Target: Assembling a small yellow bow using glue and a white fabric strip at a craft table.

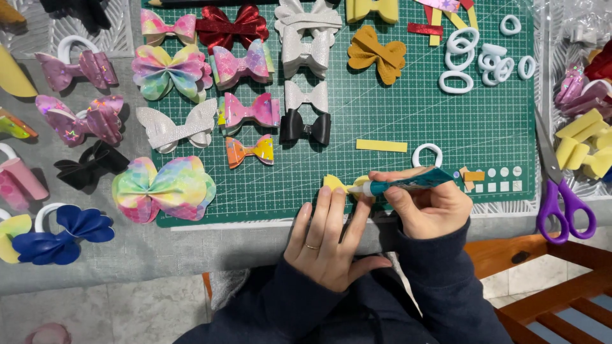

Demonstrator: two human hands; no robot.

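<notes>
My left hand (328, 239) lies flat on the near edge of a green cutting mat (408, 108), its fingertips pressing a small yellow bow piece (334, 183). My right hand (428, 205) grips a teal glue tube (408, 183) and points its white nozzle at the yellow piece. A yellow strip (381, 146) and a white hair-tie ring (427, 153) lie just beyond my right hand.
Several finished bows fill the mat's left half, among them a pastel rainbow bow (164, 189), a black bow (306, 127) and a mustard bow (376, 54). White hair ties (481, 57) sit at the upper right. Purple-handled scissors (561, 191) lie right of the mat.
</notes>
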